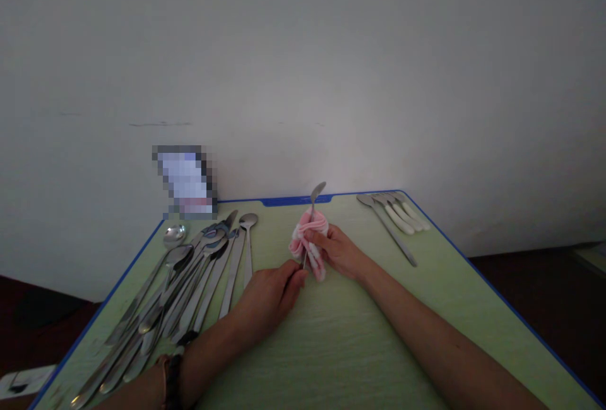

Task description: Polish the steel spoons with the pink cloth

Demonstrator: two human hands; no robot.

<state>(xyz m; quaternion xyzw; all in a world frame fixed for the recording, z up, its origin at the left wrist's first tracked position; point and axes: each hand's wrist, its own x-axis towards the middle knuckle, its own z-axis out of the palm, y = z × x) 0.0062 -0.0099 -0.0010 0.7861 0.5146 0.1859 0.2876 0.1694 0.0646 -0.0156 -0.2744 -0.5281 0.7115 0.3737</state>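
Observation:
A metal spoon (316, 194) stands tilted over the middle of the green table (341, 340), its bowl up and away from me. My left hand (271, 294) pinches the lower end of its handle. My right hand (338, 250) grips a pink cloth (306, 237) that is bunched round the spoon's stem. Both hands rest low on the tabletop.
Several long metal spoons and knives (189, 274) lie spread over the left side of the table. A few pieces of white-handled cutlery and a long spoon (395, 217) lie at the far right. A blurred object (187, 181) stands against the white wall.

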